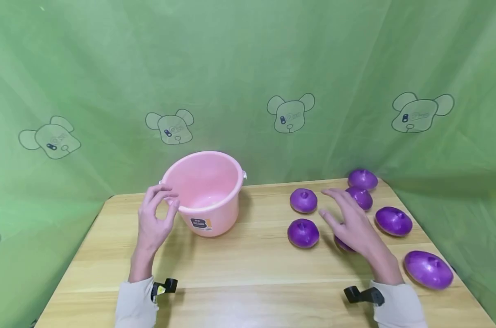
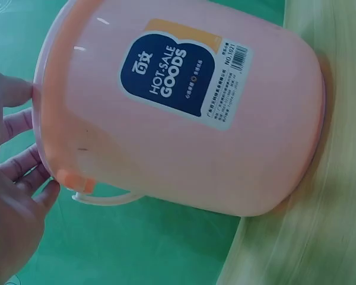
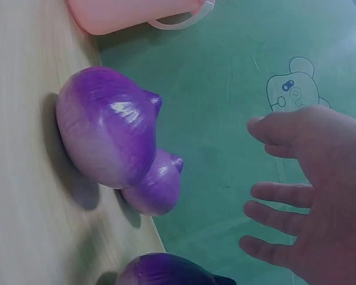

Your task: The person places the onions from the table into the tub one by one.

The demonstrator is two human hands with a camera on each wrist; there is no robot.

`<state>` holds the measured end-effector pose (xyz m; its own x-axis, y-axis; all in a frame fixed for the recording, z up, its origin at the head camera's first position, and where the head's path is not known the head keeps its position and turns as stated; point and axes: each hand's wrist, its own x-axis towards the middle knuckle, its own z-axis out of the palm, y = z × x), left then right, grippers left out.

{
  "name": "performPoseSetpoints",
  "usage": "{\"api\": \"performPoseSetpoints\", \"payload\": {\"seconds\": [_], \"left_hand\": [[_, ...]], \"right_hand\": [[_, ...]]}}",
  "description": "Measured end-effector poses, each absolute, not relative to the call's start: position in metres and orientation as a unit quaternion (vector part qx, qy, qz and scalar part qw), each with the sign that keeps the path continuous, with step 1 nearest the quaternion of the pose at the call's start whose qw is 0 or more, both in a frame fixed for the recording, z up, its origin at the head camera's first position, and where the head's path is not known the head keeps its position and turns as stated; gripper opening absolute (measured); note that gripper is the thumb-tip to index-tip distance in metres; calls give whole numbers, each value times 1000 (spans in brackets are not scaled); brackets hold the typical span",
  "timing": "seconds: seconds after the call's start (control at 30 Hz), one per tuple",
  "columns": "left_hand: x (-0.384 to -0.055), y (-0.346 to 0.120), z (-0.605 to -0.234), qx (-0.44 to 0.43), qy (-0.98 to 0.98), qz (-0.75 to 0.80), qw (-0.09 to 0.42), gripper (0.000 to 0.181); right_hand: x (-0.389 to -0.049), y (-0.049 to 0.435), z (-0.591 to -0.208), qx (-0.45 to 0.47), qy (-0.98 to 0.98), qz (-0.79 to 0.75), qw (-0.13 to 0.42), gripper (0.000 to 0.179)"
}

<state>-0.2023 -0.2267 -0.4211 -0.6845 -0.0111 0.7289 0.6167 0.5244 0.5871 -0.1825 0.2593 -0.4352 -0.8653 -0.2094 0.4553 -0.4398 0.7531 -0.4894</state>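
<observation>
My left hand (image 1: 154, 224): at the left rim of the pink bucket (image 1: 226, 215), thumb and fingers in a loose, wide-parted curve, gripping nothing that I can make out; whether a fingertip touches the rim I cannot tell. Pink bucket: one, upright on the wooden table (image 1: 239, 291), with a printed label (image 2: 166, 71) on its wall and a pale handle (image 2: 110, 200). Purple onions: seven in count, all outside the bucket and to its right. Nearest to it, a pair: the rear onion (image 1: 303, 201) and the front onion (image 1: 303, 233). My right hand (image 1: 352, 225): farther right of the bucket than that pair, fingers spread, thumb well apart, holding nothing; beneath it in the head view, a half-hidden onion (image 1: 341, 244). Beyond, farther right of the bucket: a middle onion (image 1: 363, 200), a back onion (image 1: 362, 180), a side onion (image 1: 394, 221) and, farthest from the bucket, a corner onion (image 1: 429, 269). Step in hand, as I judge it: a reach among the onions, with the bucket attended on its left. Next move, by my estimate: it calls for lowering my right hand and closing thumb and fingers round one smooth side.
</observation>
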Motion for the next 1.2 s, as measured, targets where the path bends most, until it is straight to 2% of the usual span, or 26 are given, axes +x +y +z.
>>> {"api": "performPoseSetpoints", "payload": {"seconds": [0.33,0.63,0.97,1.2], "left_hand": [[-201,-230,-423,-203,-795,-467,331,10],[-178,-215,-394,-209,-783,-501,303,12],[-177,-216,-391,-210,-778,-513,296,13],[-180,-219,-394,-225,-766,-539,268,15]], "right_hand": [[-183,255,-439,180,-925,296,153,57],[-181,252,-441,188,-927,301,122,56],[-184,247,-446,192,-933,297,72,68],[-182,245,-450,191,-935,293,52,72]]}}
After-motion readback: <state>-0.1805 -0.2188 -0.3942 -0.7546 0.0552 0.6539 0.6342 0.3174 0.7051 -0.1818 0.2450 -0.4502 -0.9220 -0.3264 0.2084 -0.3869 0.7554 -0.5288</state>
